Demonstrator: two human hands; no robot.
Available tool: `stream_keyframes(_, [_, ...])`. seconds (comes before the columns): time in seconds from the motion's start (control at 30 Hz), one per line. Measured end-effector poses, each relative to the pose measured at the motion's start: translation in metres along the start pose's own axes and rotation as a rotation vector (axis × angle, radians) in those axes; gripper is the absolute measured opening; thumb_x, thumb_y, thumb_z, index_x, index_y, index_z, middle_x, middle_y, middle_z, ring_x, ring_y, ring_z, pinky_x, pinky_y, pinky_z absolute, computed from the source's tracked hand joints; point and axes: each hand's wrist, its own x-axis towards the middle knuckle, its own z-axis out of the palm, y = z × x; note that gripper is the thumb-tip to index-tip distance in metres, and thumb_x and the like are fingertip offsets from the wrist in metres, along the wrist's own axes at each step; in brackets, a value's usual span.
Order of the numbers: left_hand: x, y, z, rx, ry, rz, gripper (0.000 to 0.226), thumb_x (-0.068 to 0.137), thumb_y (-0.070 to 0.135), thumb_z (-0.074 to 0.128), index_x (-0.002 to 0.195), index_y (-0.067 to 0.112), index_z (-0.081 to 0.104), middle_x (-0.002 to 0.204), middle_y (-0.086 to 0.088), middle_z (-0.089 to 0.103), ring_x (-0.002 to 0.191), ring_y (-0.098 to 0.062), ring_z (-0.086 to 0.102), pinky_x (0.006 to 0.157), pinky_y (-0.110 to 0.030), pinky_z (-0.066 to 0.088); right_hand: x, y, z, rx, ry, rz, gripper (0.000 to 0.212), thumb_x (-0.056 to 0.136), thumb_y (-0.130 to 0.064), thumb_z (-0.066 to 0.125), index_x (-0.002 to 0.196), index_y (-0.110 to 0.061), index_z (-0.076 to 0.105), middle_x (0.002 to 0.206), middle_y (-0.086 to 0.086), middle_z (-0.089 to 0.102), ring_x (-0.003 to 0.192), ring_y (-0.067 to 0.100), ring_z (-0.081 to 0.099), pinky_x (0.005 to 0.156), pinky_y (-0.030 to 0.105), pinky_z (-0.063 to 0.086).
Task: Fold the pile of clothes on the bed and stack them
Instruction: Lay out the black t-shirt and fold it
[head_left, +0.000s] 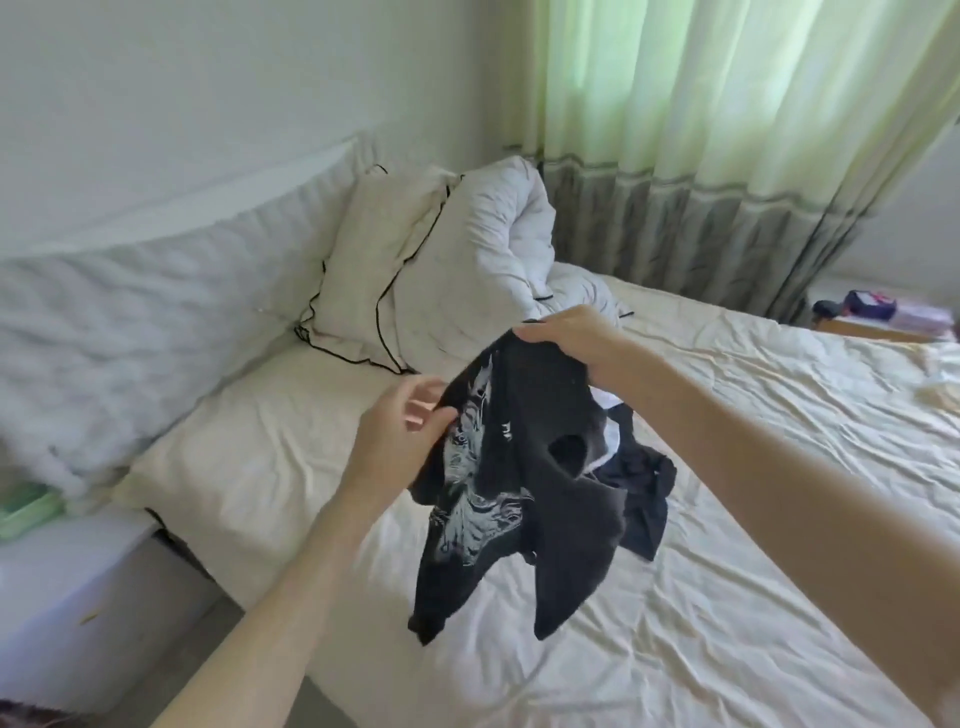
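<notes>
The right hand (563, 332) curls its fingers over the top edge of a black T-shirt with a white graphic print (514, 483), gripping it from above. The left hand (400, 436), lower and to the side, pinches the shirt's edge beside the print — its fingertips are blurred, so the exact hold is hard to read. The shirt hangs crumpled below both hands, clear of the cream bedsheet (727, 597). Just beyond the hanging cloth lies a small pile of dark clothes (644, 483) with what seems a white piece in it. Farther off sit a black-piped pillow (374, 270), a rolled white duvet (498, 234) and green curtains (701, 93).
</notes>
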Motion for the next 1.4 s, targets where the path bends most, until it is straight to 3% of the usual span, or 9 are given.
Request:
stream_keyframes(0.17, [-0.015, 0.026, 0.018, 0.011, -0.118, 0.313, 0.081, 0.076, 0.024, 0.077, 0.135, 0.050, 0.028, 0.137, 0.009, 0.029, 0.121, -0.002, 0.040, 0.095, -0.015, 0.043, 0.001, -0.048, 0.035, 0.036, -0.032, 0.038, 0.062, 0.072, -0.026, 0.081, 0.118, 0.003, 0.052, 0.115, 0.017, 0.061, 0.103, 0.031, 0.062, 0.091, 0.043, 0.053])
stream_keyframes(0.33, [0.018, 0.061, -0.011, 0.400, 0.096, 0.672, 0.033, 0.085, 0.030, 0.059, 0.115, 0.018, 0.066, 0.117, -0.004, 0.047, 0.092, -0.023, 0.055, 0.065, -0.038, 0.055, -0.001, -0.066, 0.023, 0.146, -0.116, 0.035, 0.036, 0.081, -0.015, 0.074, 0.108, 0.006, 0.061, 0.104, 0.019, 0.067, 0.095, 0.029, 0.066, 0.085, 0.040, 0.055])
stream_keyframes(0.53, [0.050, 0.097, -0.011, 0.632, -0.110, 1.210, 0.009, 0.077, 0.010, 0.073, 0.083, 0.015, 0.076, 0.092, -0.005, 0.070, 0.083, -0.024, 0.066, 0.066, -0.032, 0.055, 0.005, -0.056, 0.012, 0.136, -0.173, 0.106, 0.032, 0.080, -0.018, 0.074, 0.100, 0.003, 0.063, 0.093, 0.013, 0.067, 0.091, 0.027, 0.066, 0.082, 0.040, 0.055])
stream_keyframes(0.6, [0.055, 0.100, -0.006, 0.575, -0.225, 1.133, 0.005, 0.079, 0.009, 0.070, 0.079, 0.011, 0.075, 0.088, -0.004, 0.071, 0.084, -0.023, 0.066, 0.072, -0.030, 0.054, 0.007, -0.051, 0.010, 0.193, -0.189, 0.135, 0.035, 0.082, -0.018, 0.073, 0.105, 0.004, 0.058, 0.099, 0.015, 0.067, 0.090, 0.026, 0.066, 0.079, 0.039, 0.055])
stream_keyframes(0.73, [0.071, 0.110, -0.001, 0.211, -0.176, 0.533, 0.008, 0.085, 0.011, 0.066, 0.087, 0.008, 0.073, 0.086, -0.002, 0.071, 0.078, -0.010, 0.063, 0.074, -0.006, 0.042, 0.004, -0.031, -0.003, 0.453, -0.157, 0.056, 0.026, 0.095, -0.020, 0.055, 0.114, -0.002, 0.051, 0.094, 0.012, 0.064, 0.076, 0.020, 0.064, 0.063, 0.029, 0.053])
stream_keyframes(0.93, [0.095, 0.112, 0.007, -0.150, -0.159, 0.012, 0.007, 0.086, 0.003, 0.064, 0.080, 0.003, 0.067, 0.078, -0.011, 0.068, 0.066, -0.025, 0.070, 0.063, -0.026, 0.059, -0.040, 0.044, -0.007, 0.012, 0.110, -0.339, 0.024, 0.084, -0.050, 0.059, 0.092, -0.028, 0.064, 0.088, -0.013, 0.068, 0.084, 0.007, 0.065, 0.070, 0.017, 0.048])
stream_keyframes(1.13, [0.096, 0.135, 0.011, -0.379, -0.187, 0.006, 0.014, 0.087, -0.002, 0.060, 0.075, 0.005, 0.059, 0.071, -0.009, 0.062, 0.052, -0.009, 0.065, 0.056, -0.023, 0.057, -0.041, 0.051, -0.006, -0.195, -0.066, -0.291, 0.021, 0.090, -0.024, 0.062, 0.099, -0.006, 0.065, 0.088, 0.000, 0.065, 0.084, 0.015, 0.062, 0.075, 0.029, 0.049])
stream_keyframes(1.23, [0.106, 0.134, -0.013, -0.283, -0.022, 0.052, 0.008, 0.087, 0.004, 0.060, 0.081, 0.008, 0.061, 0.078, -0.005, 0.064, 0.071, -0.016, 0.066, 0.071, -0.030, 0.058, -0.048, 0.060, -0.012, -0.286, -0.267, -0.135, 0.013, 0.090, -0.019, 0.063, 0.082, -0.009, 0.060, 0.077, 0.004, 0.055, 0.075, 0.017, 0.053, 0.071, 0.028, 0.041])
stream_keyframes(1.4, [0.116, 0.120, -0.054, -0.036, 0.055, 0.171, 0.003, 0.092, 0.013, 0.050, 0.092, 0.011, 0.051, 0.099, 0.005, 0.068, 0.094, -0.013, 0.060, 0.083, -0.024, 0.046, -0.050, 0.062, -0.022, -0.345, -0.221, -0.158, 0.017, 0.097, -0.017, 0.048, 0.083, -0.008, 0.050, 0.087, 0.007, 0.049, 0.084, 0.015, 0.051, 0.084, 0.029, 0.051])
